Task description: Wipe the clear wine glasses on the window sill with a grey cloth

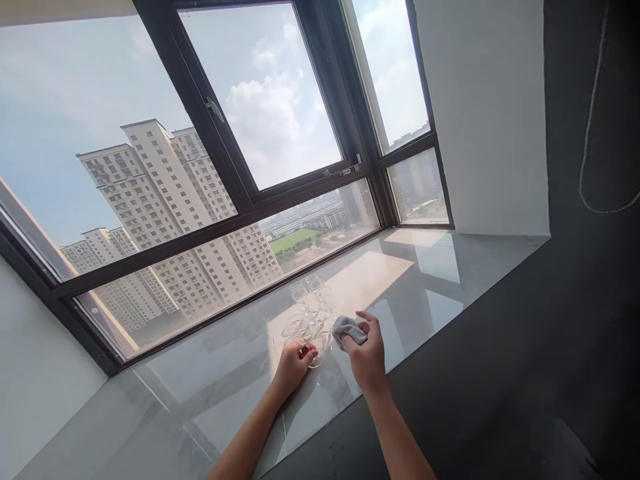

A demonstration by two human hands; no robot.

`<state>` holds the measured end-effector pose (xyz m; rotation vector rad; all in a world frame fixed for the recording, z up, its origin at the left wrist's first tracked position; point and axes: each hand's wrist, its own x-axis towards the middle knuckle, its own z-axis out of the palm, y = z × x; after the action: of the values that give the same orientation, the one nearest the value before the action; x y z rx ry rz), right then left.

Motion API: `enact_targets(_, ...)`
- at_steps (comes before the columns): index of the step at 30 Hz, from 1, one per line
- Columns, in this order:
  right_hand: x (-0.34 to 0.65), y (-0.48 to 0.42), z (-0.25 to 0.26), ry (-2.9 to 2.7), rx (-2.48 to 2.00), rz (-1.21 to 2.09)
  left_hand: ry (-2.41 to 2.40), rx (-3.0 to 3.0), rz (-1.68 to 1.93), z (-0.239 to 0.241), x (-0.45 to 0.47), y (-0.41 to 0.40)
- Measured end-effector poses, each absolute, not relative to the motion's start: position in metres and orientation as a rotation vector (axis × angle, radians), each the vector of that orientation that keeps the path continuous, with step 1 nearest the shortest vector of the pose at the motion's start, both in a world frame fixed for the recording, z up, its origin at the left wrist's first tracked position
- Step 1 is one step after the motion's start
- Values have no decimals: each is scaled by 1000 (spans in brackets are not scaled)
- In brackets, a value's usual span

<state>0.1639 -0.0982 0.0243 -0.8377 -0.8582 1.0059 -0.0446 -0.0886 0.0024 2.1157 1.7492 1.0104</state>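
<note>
My right hand (369, 353) grips a bunched grey cloth (349, 331) between thumb and fingers, with the index finger partly raised. To its left, my left hand (293, 368) has its fingers curled on a clear drinking glass (317, 361) at the near end of a cluster. Its fingers hide part of that glass. Several more clear glasses (315, 313) are grouped just beyond both hands on the sill. They overlap in view, and glare makes their outlines hard to separate. A small gap lies between the cloth and the nearest glasses.
The glossy tiled window sill (235, 407) carries bright sunlight and reflections. Behind it stands a dark-framed window (245, 200) with a metal handle (215, 109). A white wall (490, 120) borders the right side. The sill's front edge drops to a dark area near my right arm.
</note>
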Motion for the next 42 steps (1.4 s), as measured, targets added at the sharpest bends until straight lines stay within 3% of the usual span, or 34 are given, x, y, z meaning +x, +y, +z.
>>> enact_targets(14,169,-85,19,-800,-881,967,2120,2107,877,6,-38,-42)
enact_targets(27,204,-75,7,-736,-984,836,2090,1739,1369,24,-63,-68)
enact_targets(36,199,-76,7,-765,-1016,779,1949,1954,1080,-3,-24,-38)
enact_targets(42,199,-79,8,-770,-1044,800,1875,1867,948,-3,-54,-58)
